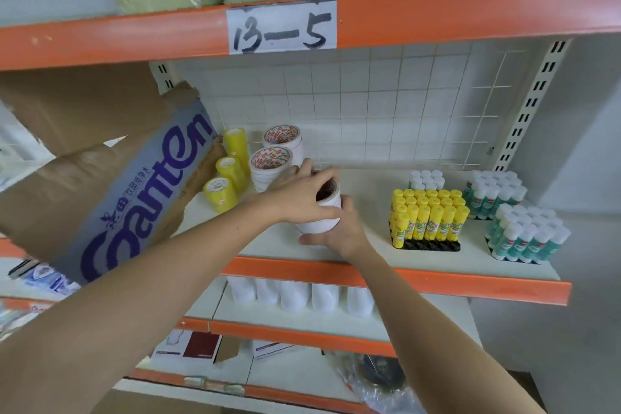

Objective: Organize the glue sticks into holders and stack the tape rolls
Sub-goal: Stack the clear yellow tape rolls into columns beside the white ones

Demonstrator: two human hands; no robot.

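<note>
A stack of white tape rolls (319,222) stands on the white shelf (369,185) near its front edge. My left hand (302,195) grips the stack from above and from the left. From the front right, my right hand (339,235) holds its base. Behind them stand two more white tape stacks (272,168) with red-printed cores, and three stacks of yellow tape rolls (228,175) to their left. Yellow glue sticks (428,217) fill a black holder on the right. Green-and-white glue sticks (526,235) stand in holders further right.
A torn cardboard box (134,185) with purple lettering leans in at the left. A wire grid panel (386,111) backs the shelf. An orange beam (437,279) edges the front. White containers (295,296) sit on the shelf below.
</note>
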